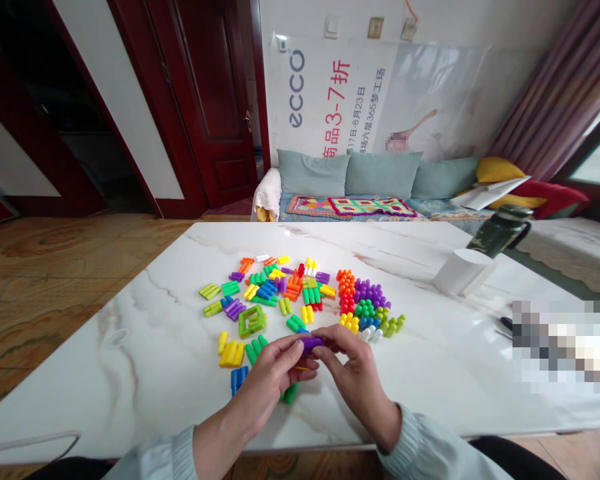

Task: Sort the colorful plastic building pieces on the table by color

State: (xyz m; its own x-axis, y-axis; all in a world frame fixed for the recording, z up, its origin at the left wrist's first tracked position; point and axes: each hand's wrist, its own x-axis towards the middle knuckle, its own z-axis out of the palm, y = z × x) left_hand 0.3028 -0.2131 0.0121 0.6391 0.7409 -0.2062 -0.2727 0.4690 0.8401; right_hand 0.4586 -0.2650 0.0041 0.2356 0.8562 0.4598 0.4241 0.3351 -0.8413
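Between my two hands is a small purple plastic building piece (311,344). My left hand (281,367) pinches its left end between thumb and fingers, and my right hand (347,357) grips the right end. Both hands hover over the near part of a loose pile of coloured pieces, hiding some of them. Green pieces (291,393) show just under my left hand, and a blue piece (239,380) lies left of that wrist. Beyond my right hand, knobbed pieces stand grouped by colour: orange (346,281), purple (371,293), green (365,309) and others.
The pieces lie on a white marble-patterned table (170,347). Yellow pieces (231,354) and a lime square frame (253,322) are left of my hands. At the right stand a white cylinder (463,273) and a dark green flask (500,230). A sofa with cushions (383,175) is behind.
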